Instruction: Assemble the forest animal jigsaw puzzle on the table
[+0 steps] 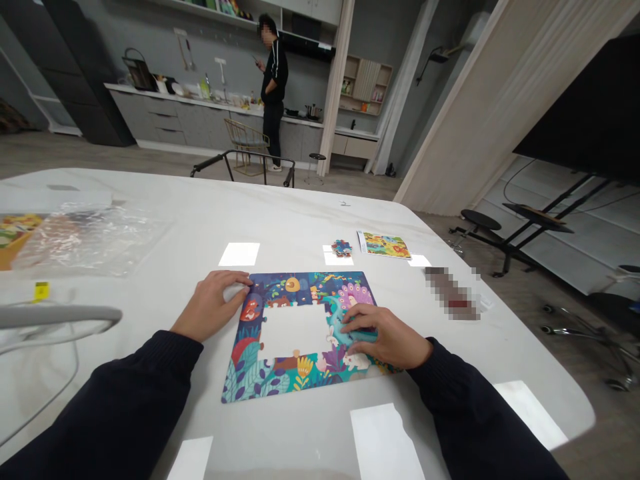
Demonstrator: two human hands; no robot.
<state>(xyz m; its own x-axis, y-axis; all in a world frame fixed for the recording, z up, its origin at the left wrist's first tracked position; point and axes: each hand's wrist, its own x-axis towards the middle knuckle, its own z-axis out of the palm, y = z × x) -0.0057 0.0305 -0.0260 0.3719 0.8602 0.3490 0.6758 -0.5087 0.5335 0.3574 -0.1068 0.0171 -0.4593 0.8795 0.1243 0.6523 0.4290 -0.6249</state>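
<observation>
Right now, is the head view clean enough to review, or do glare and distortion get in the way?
In the head view, white glare patches lie on the table, and wide-angle distortion bends its edges. A pixelated blur hides one object. The puzzle, left hand and right hand remain sharp.

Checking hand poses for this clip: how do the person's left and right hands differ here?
The left hand rests mostly on the white table, its fingertips at the upper-left corner of the jigsaw puzzle; the right hand lies on the puzzle's right side. The left hand's fingers lie nearly flat; the right hand's curl down over teal pieces. Both are bare and come from dark sleeves.
</observation>
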